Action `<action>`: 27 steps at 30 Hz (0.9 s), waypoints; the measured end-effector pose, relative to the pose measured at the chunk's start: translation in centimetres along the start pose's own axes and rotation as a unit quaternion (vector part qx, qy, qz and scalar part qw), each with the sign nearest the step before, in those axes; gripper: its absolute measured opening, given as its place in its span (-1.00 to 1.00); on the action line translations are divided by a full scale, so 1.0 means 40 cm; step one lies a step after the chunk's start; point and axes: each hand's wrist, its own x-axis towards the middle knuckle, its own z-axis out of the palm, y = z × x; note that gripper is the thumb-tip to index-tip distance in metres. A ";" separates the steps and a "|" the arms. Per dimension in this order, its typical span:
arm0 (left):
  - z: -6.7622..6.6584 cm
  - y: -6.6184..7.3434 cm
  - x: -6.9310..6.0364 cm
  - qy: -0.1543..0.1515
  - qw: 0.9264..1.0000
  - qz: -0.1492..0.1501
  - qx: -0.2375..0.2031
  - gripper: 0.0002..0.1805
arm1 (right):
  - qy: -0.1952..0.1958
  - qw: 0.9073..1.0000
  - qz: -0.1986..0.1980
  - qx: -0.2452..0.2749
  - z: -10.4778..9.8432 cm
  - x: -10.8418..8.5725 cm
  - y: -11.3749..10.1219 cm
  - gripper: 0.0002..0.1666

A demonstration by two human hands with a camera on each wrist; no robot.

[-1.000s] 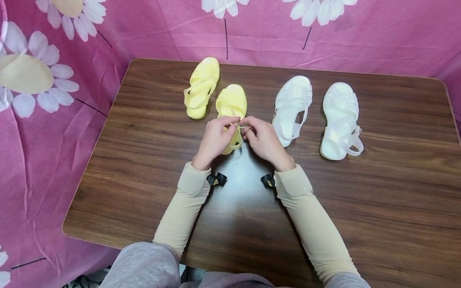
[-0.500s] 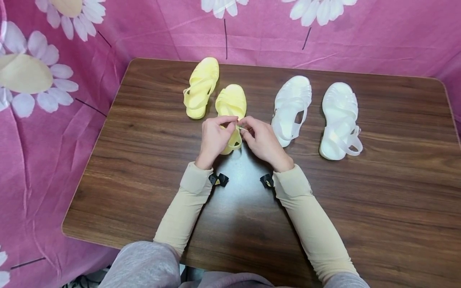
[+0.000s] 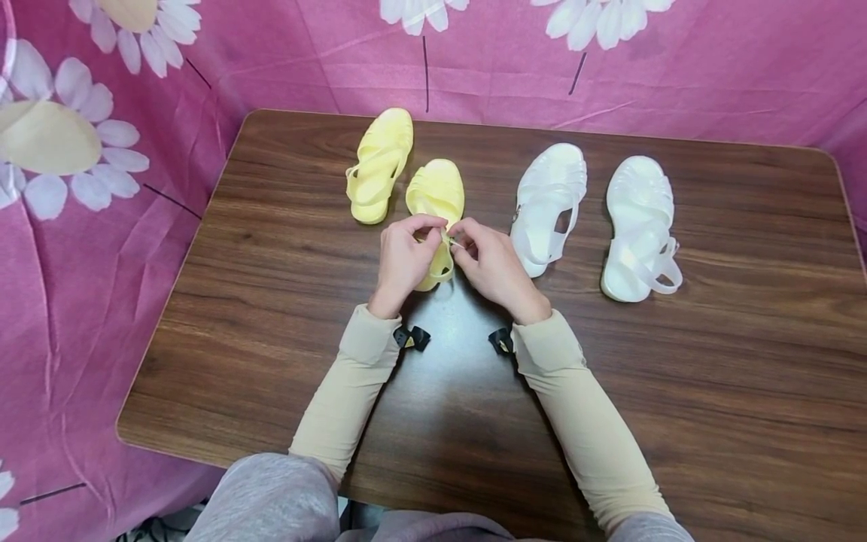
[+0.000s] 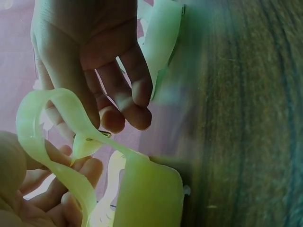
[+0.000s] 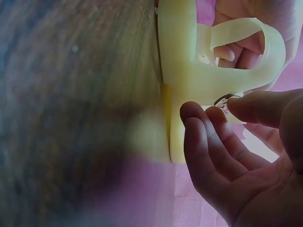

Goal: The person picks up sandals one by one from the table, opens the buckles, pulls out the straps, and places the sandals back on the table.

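Note:
A yellow jelly sandal point(image 3: 436, 184) stands on the table with its heel toward me. My left hand point(image 3: 406, 252) is over its left side, finger and thumb pinching the strap point(image 4: 31, 125) near its end. From the other side, my right hand point(image 3: 497, 263) pinches the small metal buckle point(image 5: 227, 100) between thumb and fingertips. The back strap loops up behind the heel in both wrist views. Whether the strap end passes through the buckle is hidden by the fingers.
Another yellow sandal point(image 3: 382, 162) lies at the back left. Two white sandals, the nearer point(image 3: 550, 199) and the farther point(image 3: 640, 218), stand to the right on the brown wooden table point(image 3: 745, 339). Pink flowered cloth point(image 3: 494, 75) hangs behind and at the left.
My left hand has shifted slightly at the strap over the last second. The right hand stays at the buckle, its fingers barely moved. The sandals stay in place.

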 end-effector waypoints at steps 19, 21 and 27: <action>0.002 -0.003 -0.001 -0.001 1.000 -0.018 -0.009 -0.78 | 0.017 0.999 -0.003 0.036 0.013 -0.001 0.004 -0.84; 0.002 -0.003 -0.001 0.005 1.000 -0.019 -0.010 -0.77 | 0.013 0.999 0.001 0.039 0.014 0.000 0.004 -0.85; 0.004 -0.001 -0.002 0.012 1.000 -0.021 -0.011 -0.77 | 0.011 0.999 0.008 0.046 0.013 0.000 0.004 -0.87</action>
